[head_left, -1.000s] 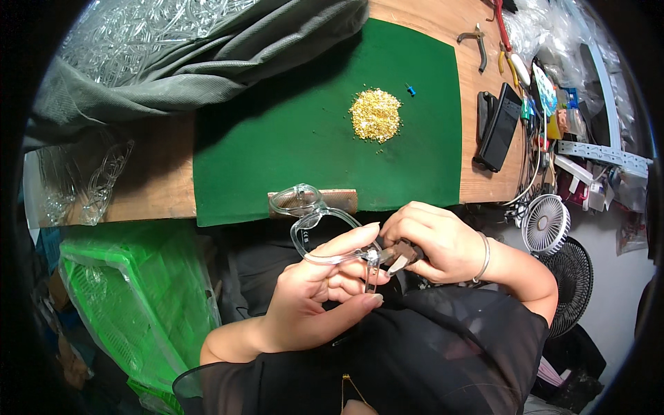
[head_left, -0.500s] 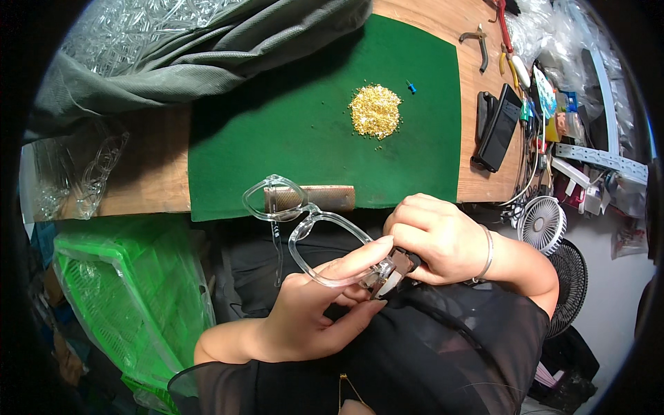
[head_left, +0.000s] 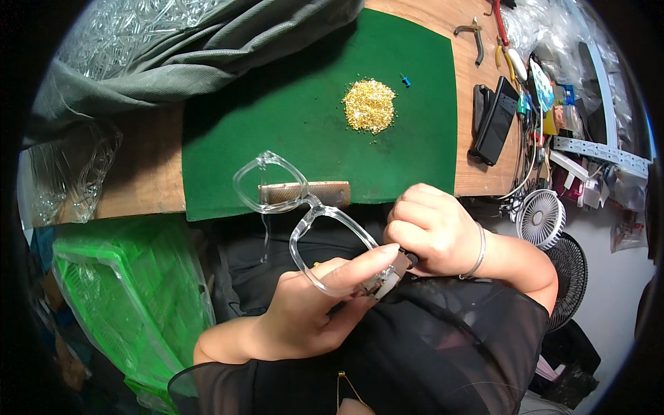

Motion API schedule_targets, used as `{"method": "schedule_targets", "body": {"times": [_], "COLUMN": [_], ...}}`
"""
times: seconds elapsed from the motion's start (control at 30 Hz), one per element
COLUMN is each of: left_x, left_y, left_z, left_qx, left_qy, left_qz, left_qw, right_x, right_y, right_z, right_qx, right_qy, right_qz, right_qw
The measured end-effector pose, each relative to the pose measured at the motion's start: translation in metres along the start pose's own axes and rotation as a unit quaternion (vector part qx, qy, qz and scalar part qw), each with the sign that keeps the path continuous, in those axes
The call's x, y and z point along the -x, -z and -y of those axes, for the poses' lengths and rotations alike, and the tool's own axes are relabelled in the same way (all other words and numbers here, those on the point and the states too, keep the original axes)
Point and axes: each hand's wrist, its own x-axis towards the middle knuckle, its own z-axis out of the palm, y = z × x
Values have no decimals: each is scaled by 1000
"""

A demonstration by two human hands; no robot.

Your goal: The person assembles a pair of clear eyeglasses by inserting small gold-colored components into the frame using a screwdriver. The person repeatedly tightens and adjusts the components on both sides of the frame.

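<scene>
A clear plastic eyeglass frame (head_left: pixel 315 205) is held up in front of the table edge by my left hand (head_left: pixel 308 304). The thumb and fingers of that hand pinch it at the corner of the nearer rim. One temple arm hangs down from the farther rim. My right hand (head_left: pixel 432 235) is closed in a fist against that pinched corner. It grips a small dark thing (head_left: pixel 413 260), mostly hidden by the fingers, whose kind I cannot make out. A heap of tiny gold-coloured metal parts (head_left: pixel 370 107) lies on the green mat (head_left: pixel 277 138).
A worn metal-faced block (head_left: pixel 328 192) sits at the mat's front edge. A blue push pin (head_left: pixel 405 81) lies near the heap. Pliers (head_left: pixel 476 41) and a black phone-like device (head_left: pixel 494 121) are at right, fans (head_left: pixel 539 220) below. Grey cloth (head_left: pixel 207 62) covers clear frames; a green crate (head_left: pixel 124 277) stands at left.
The eyeglass frame has tilted, its far rim rising and the hanging temple arm shifting left. My left fingers have closed in more around the corner. My right hand has shifted slightly up and left.
</scene>
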Motion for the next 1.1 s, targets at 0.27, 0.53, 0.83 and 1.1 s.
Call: {"method": "schedule_targets", "body": {"times": [0.27,0.53,0.83,1.1], "left_x": [-6,-7,-7,-5], "left_y": [0,-5,-11,-5], "left_z": [-1,5,1,0], "left_qx": [-45,-38,-38,-75], "left_qy": [-44,-64,-79,-87], "left_qz": [-11,-20,-39,4], "left_qw": [998,997,995,993], "right_x": [-7,-5,-3,-1], "right_y": [8,9,-2,-7], "right_z": [-2,-4,0,3], "right_qx": [-12,-1,-5,20], "right_qy": [31,48,36,21], "right_qz": [-23,2,-44,-51], "right_qw": [999,999,998,998]}}
